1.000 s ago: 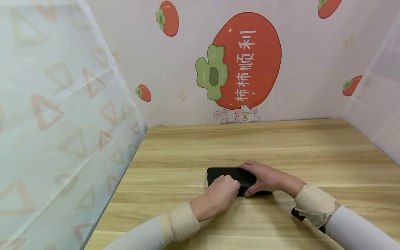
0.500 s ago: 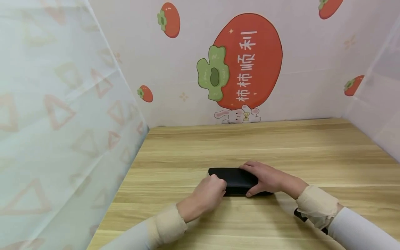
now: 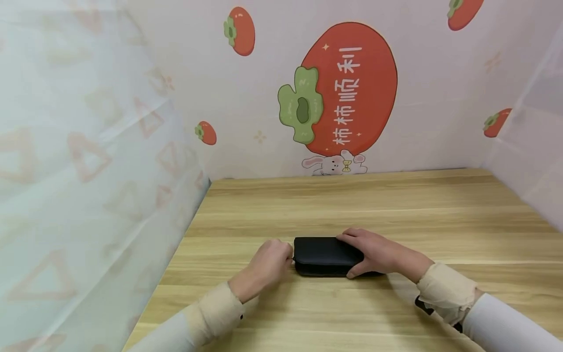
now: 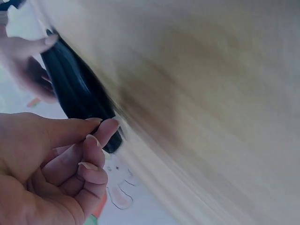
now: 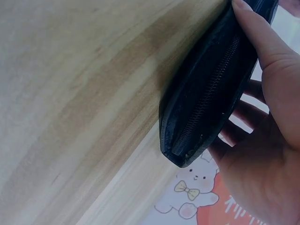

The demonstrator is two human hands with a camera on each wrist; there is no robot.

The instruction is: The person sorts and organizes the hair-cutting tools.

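A long black zip wallet (image 3: 323,252) with a leather look lies on the wooden table. My right hand (image 3: 371,250) holds its right end, thumb on the near side and fingers over the far side. In the right wrist view the zipper (image 5: 208,96) runs along the narrow side, its teeth meshed at that end. At the wallet's left end my left hand (image 3: 268,264) pinches the small zipper pull between thumb and index finger; the other fingers are curled in. The left wrist view shows the fingertips (image 4: 110,126) right at the wallet's end, mostly hiding the pull.
The wood-grain table (image 3: 264,210) stretches around the wallet on all sides. Behind it stands a pale backdrop (image 3: 246,98) with printed persimmons and a rabbit. A whitish sheet (image 3: 88,195) with triangle prints hangs along the left edge, and another pale sheet (image 3: 541,146) at the right.
My left hand has slid leftward along the wallet's near side, from about its middle to its left end. The right hand keeps its hold in the same place.
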